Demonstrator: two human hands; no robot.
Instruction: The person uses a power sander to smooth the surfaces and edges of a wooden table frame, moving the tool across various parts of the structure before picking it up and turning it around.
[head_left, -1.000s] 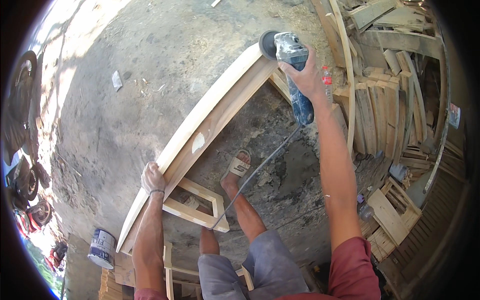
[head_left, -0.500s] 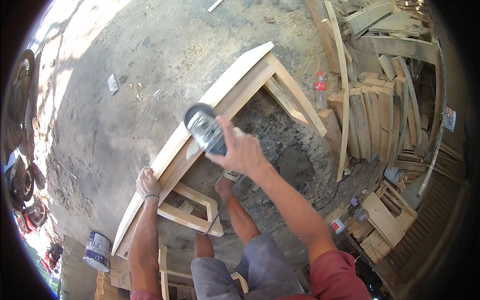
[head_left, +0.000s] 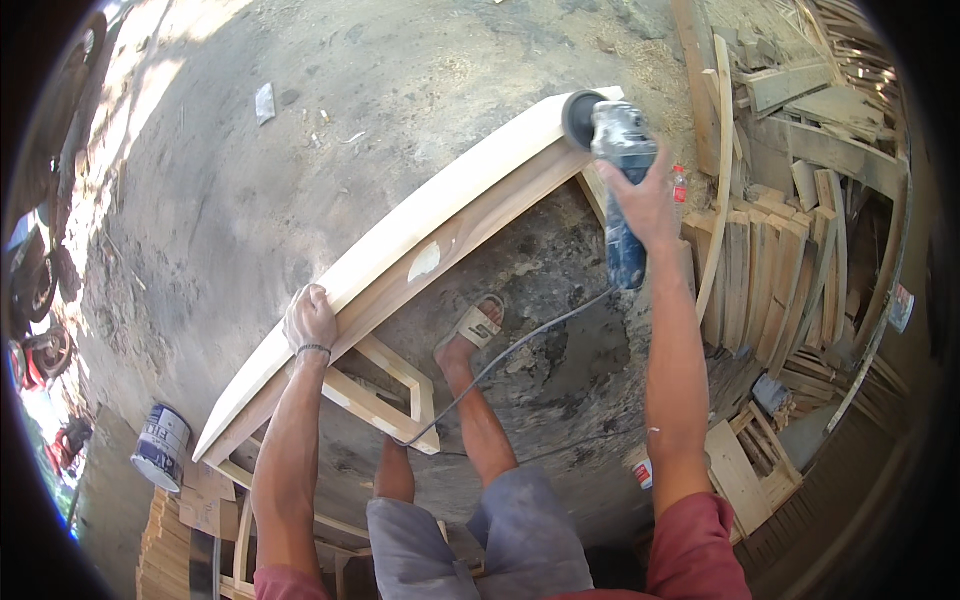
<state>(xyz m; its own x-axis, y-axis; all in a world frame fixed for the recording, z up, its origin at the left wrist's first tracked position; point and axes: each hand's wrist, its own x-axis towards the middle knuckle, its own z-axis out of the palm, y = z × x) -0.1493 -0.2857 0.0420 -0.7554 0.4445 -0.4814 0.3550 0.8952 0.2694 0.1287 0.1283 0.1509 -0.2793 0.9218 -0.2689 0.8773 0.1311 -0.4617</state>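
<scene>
My right hand (head_left: 645, 205) grips a dark blue angle grinder (head_left: 627, 150) with a round black disc. That disc lies on the far right end of a pale wooden frame's long top rail (head_left: 470, 180). From the tool's lower end a grey cord (head_left: 520, 345) curves down toward my legs. My left hand (head_left: 311, 320) is closed over the rail nearer its left end, with the thumb side up. Below the rail runs a browner side board (head_left: 465, 225) with a pale patch on it. A braced wooden leg (head_left: 385, 405) stands near my sandalled foot.
Curved wooden pieces (head_left: 765, 270) are stacked at the right, behind a long thin curved strip (head_left: 716, 180). A plastic bottle (head_left: 679, 185) stands partly hidden by my right hand. At the left are a paint can (head_left: 162, 447) and a cardboard box (head_left: 210, 500).
My right hand has carried the grinder along the rail, away and to the right, from its middle to its far end. My left hand stays on the rail.
</scene>
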